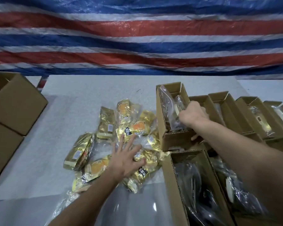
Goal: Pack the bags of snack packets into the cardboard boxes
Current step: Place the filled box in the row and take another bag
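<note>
Tabletop (72,98); blurred box contents (175,111)

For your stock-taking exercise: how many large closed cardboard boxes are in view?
2, both at the left edge: one large closed brown cardboard box on top, another large closed brown cardboard box beneath it. Others may sit outside the frame.

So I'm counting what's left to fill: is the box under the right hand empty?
Not empty. The open cardboard box gripped by the right hand already holds a clear plastic bag; its contents are too blurred to identify.
</note>
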A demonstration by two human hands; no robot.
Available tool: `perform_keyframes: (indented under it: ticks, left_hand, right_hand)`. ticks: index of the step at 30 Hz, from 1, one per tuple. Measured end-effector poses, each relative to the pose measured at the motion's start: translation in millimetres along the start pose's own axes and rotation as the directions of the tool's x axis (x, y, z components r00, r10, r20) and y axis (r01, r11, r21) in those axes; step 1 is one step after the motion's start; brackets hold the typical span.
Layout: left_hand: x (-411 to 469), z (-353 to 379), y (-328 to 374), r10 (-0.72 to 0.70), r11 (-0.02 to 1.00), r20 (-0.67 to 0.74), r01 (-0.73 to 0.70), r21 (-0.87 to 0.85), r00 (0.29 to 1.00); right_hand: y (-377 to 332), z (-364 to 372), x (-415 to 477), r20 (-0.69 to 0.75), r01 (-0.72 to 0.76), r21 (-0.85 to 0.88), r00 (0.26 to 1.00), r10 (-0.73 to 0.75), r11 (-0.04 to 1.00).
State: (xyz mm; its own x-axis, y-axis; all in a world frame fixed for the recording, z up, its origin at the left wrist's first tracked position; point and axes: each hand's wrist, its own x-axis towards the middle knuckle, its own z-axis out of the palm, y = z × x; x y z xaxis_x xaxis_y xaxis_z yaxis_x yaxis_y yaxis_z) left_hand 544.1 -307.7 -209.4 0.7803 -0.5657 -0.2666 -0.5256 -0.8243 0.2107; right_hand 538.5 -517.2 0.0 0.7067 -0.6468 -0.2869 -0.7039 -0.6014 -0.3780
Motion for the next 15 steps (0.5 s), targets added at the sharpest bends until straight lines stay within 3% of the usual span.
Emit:
perform_keyframes:
  ticks: [11, 15]
  left_hand:
    - [-136, 21, -28, -0.126, 0.99, 0.034, 0.128, -0.053, 0.991]
    - [-160, 4, -21, -0.163, 0.986, -0.153, 0.156, -0.057, 0.975]
  right_hand:
    - [-2, 9, 7, -0.011, 0.014, -0.017, 1.0, -0.014, 1.0]
    - [4, 20, 9, 0.017, -0.005, -0.027, 1.0, 0.006, 1.0]
